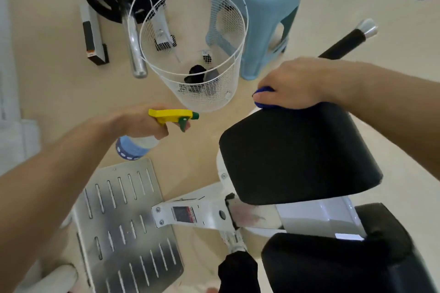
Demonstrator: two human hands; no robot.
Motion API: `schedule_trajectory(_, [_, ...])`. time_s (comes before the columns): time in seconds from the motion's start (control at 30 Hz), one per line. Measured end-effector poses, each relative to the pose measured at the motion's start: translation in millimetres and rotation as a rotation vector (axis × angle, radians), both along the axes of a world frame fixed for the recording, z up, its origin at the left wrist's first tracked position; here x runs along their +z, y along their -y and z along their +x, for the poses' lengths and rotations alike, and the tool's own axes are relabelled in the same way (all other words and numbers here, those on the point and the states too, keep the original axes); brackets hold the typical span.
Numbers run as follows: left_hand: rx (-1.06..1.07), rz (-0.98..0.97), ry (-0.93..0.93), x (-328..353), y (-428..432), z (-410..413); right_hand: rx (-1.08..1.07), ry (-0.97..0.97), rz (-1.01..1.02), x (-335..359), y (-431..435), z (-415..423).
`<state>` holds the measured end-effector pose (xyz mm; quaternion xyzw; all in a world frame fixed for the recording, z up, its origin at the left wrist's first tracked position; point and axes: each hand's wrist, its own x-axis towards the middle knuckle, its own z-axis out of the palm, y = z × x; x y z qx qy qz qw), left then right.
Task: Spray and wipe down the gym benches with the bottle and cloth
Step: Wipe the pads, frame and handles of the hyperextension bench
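A black padded cushion on a white-framed gym machine fills the right of the view, with a pale blue plastic stool and a white wire-mesh basket on the tiled floor beyond it, as a person cleans with both hands: the right hand lies palm down at the cushion's far edge, fingers curled over a bunched dark blue cloth and pressing it to the vinyl, while the left hand, held out to the side and clear of the cushion, grips the neck of a clear spray bottle with a yellow head and green trigger, a finger on the trigger; the wipe would likely go best drawn from that far edge back toward the body in overlapping passes, cloth spread flatter, rounded sides included, and the nozzle turned onto the pad before any fresh spray
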<state>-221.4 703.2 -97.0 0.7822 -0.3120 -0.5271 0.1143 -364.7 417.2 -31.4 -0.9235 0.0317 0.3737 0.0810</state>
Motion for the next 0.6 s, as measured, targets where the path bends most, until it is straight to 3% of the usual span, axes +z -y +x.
schedule_trajectory(0.07, [0.09, -0.035, 0.003, 10, -4, -10, 0.107, 0.016, -0.07, -15, -25, 6])
schedule_trajectory(0.33, [0.395, -0.31, 0.171, -27, -41, -33, 0.208, 0.011, -0.069, -104, -132, 22])
schedule_trajectory(0.6, [0.448, -0.368, 0.046, -17, -21, -46, -0.018, -0.043, 0.021, -25, -36, 20])
